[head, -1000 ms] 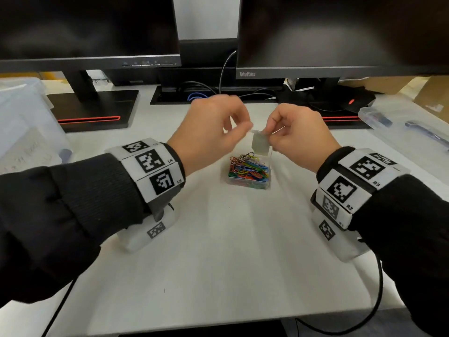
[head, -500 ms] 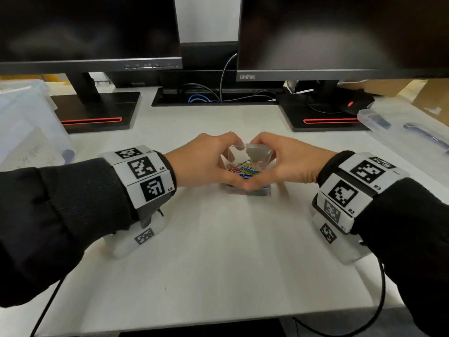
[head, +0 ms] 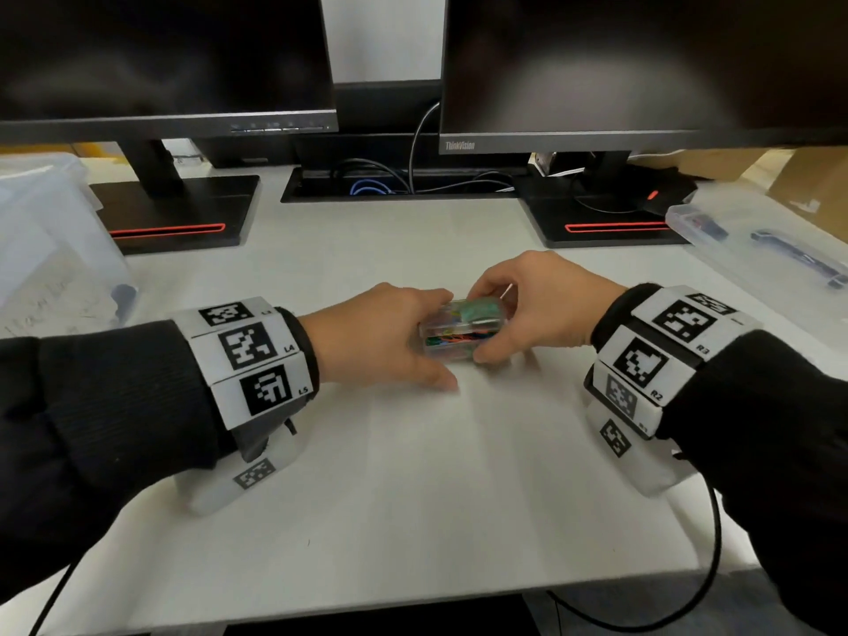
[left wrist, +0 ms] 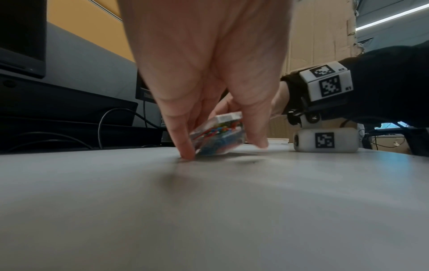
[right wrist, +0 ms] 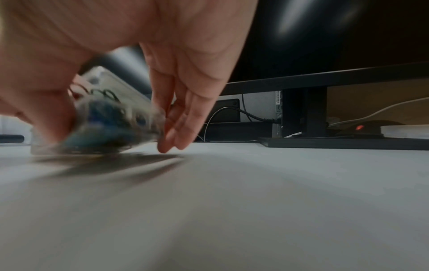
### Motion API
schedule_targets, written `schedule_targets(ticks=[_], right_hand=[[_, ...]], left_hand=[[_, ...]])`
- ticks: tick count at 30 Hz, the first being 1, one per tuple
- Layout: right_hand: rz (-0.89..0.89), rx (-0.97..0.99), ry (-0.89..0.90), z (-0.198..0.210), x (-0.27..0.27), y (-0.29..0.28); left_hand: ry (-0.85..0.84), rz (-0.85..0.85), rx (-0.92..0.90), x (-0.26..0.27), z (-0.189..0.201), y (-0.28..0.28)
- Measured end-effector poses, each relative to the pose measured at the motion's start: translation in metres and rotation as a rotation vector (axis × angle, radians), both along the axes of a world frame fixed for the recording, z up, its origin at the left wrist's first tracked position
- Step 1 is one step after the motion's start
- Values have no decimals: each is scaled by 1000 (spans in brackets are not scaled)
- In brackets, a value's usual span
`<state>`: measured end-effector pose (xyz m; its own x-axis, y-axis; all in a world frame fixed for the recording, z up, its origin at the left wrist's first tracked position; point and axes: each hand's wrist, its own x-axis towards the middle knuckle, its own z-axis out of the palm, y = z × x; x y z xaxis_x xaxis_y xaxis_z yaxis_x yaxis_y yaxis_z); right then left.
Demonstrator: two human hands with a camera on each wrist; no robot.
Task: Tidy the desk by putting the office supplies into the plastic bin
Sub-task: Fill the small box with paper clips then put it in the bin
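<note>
A small clear box of coloured paper clips (head: 461,328) with its lid on is at the middle of the white desk (head: 413,475). My left hand (head: 413,342) grips its left side and my right hand (head: 514,323) grips its right side. In the left wrist view the paper clip box (left wrist: 218,134) is tilted, one edge raised off the desk, between my finger and thumb. The right wrist view shows the paper clip box (right wrist: 111,117) blurred, with my fingers (right wrist: 178,132) behind it. A translucent plastic bin (head: 46,231) stands at the far left.
Two dark monitors on black stands (head: 174,208) (head: 605,222) line the back, with cables (head: 376,181) between them. A flat clear container (head: 757,250) holding pens lies at the right. Cardboard boxes (head: 817,185) sit behind it.
A second ago my hands held the lid above the open box. They then pressed it on. Now the closed box is tilted between both hands.
</note>
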<state>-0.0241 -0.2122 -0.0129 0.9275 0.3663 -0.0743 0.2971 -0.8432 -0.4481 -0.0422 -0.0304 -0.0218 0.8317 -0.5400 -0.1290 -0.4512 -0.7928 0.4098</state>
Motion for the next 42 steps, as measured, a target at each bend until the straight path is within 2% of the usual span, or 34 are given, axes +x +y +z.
schedule_targets(ticks=[4,7,12,14,17,19,21,23,26,28,33,37,42], right_hand=[[-46,181,-35,1,-1,0],[-47,302,-24,3,-5,3],[-44,363,-10,6,-10,6],[-58,439,74,10,-12,6],[-75,707,358,16,-16,9],[-78,820,435,18,-19,12],[-59,833,463,16,-19,12],[-62,808,480,12,-19,9],[-61,750,541,8,-23,5],[-7,736,600,8,-26,6],[-27,787,609,12,-29,13],[-137,908,623,8,-30,17],[-135,1027,757,6,-35,24]], left_hand=[[-69,-37,-162,1,3,0],[-225,-51,-145,0,6,2],[-337,-85,-72,-4,7,3],[-356,-86,-57,-4,8,2],[-405,-74,-54,-2,10,-1],[-431,-56,-87,-3,11,-4],[-417,-62,-143,-6,16,-5],[-326,-99,-177,-8,28,-3],[-95,-148,-83,-6,48,5],[-31,-195,-21,-4,52,6],[-31,-252,-93,-5,49,3],[-103,-90,-159,-5,40,1],[-174,67,-156,-1,30,-3]])
